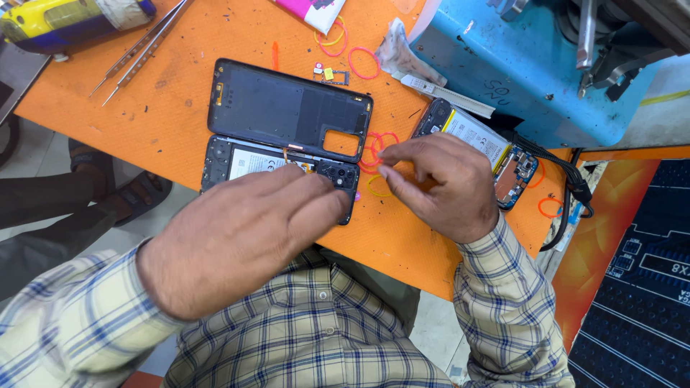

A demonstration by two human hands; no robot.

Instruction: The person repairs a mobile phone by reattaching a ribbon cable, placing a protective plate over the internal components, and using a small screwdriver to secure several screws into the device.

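An opened black phone [237, 162] lies on the orange mat [165, 108], its battery and camera module showing. Its detached black back cover [287, 111] lies just beyond it. My left hand [244, 233] rests over the phone's near end, fingertips at the camera corner. My right hand [438, 183] hovers to the right of the phone, thumb and forefinger pinched together over red and yellow rubber bands [377, 154]; whether something tiny sits between them I cannot tell. A second opened phone [481, 147] with a white battery lies behind my right hand.
Metal tweezers [140, 47] lie at the mat's far left, near a yellow and blue tool [65, 21]. A blue machine [525, 65] stands at the far right with black cables [568, 179]. A SIM tray [334, 74] and loose rubber bands [345, 50] lie behind the cover.
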